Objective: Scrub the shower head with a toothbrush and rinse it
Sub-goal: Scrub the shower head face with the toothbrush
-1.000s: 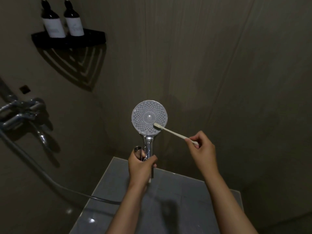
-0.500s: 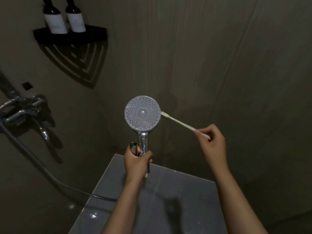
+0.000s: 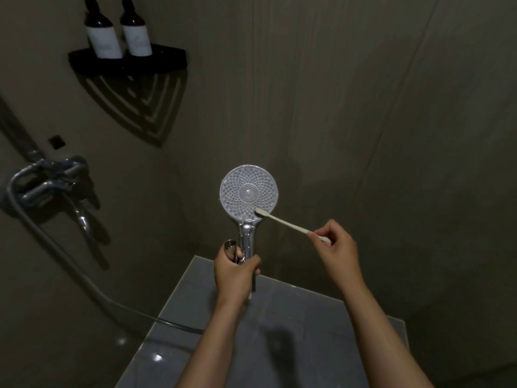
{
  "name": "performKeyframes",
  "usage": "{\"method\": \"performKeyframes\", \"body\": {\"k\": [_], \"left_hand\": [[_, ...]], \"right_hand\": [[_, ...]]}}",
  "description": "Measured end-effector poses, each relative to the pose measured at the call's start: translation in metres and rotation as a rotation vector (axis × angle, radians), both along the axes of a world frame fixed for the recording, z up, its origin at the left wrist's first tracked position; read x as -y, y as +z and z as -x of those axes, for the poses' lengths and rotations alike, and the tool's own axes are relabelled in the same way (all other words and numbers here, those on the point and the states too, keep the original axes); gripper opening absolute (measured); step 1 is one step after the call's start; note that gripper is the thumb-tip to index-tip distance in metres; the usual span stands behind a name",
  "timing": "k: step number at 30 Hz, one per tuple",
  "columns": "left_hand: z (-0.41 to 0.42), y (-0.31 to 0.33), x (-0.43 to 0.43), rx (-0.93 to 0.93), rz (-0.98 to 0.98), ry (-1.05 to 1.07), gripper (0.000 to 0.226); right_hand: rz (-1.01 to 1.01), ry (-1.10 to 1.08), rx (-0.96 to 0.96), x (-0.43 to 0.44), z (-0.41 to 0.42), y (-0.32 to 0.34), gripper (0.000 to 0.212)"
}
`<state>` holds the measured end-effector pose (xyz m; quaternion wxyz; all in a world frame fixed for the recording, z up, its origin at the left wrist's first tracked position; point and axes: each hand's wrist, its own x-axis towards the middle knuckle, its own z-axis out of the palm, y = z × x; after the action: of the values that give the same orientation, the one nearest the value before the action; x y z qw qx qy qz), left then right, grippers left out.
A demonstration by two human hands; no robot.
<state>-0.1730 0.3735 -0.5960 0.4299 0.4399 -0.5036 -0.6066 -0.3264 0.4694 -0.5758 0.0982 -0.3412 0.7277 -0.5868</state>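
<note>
A round shower head (image 3: 248, 192) with a dotted white face points up toward me on its chrome handle. My left hand (image 3: 234, 271) is wrapped around that handle from below. A pale toothbrush (image 3: 285, 224) lies slanted from lower right to upper left, its bristle end touching the lower right part of the face. My right hand (image 3: 337, 247) pinches the far end of the toothbrush handle between thumb and fingers. No water comes out of the head.
A chrome mixer tap (image 3: 44, 180) is fixed to the left wall, and a grey hose (image 3: 84, 278) runs from it down behind my left arm. Two dark bottles (image 3: 119, 32) stand on a black corner shelf (image 3: 126, 61). Below my arms lies a grey tiled ledge (image 3: 293, 317).
The brush head was on the face a second ago, lifted off to the right of the rim half a second ago, and now rests on the lower right of the face again.
</note>
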Motion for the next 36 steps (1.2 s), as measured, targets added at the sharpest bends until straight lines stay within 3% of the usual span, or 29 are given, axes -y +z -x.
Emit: {"method": "performKeyframes", "body": {"k": [6, 9, 14, 29, 36], "left_hand": [[-0.002, 0.0, 0.002, 0.004, 0.028, 0.037, 0.041], [-0.002, 0.003, 0.005, 0.016, 0.065, 0.062, 0.039], [0.002, 0.001, 0.002, 0.058, 0.096, 0.04, 0.04], [0.001, -0.016, -0.001, 0.053, 0.009, -0.001, 0.044], [0.003, -0.013, 0.0, 0.09, 0.092, 0.001, 0.041]], "right_hand": [[-0.063, -0.041, 0.038, -0.014, 0.007, -0.016, 0.026], [0.044, -0.083, 0.101, -0.021, 0.007, -0.013, 0.023], [0.137, -0.042, 0.015, -0.006, 0.003, 0.019, 0.022], [0.039, -0.051, 0.084, -0.005, 0.0, -0.013, 0.025], [0.092, -0.115, 0.151, -0.018, 0.012, -0.022, 0.017]]}}
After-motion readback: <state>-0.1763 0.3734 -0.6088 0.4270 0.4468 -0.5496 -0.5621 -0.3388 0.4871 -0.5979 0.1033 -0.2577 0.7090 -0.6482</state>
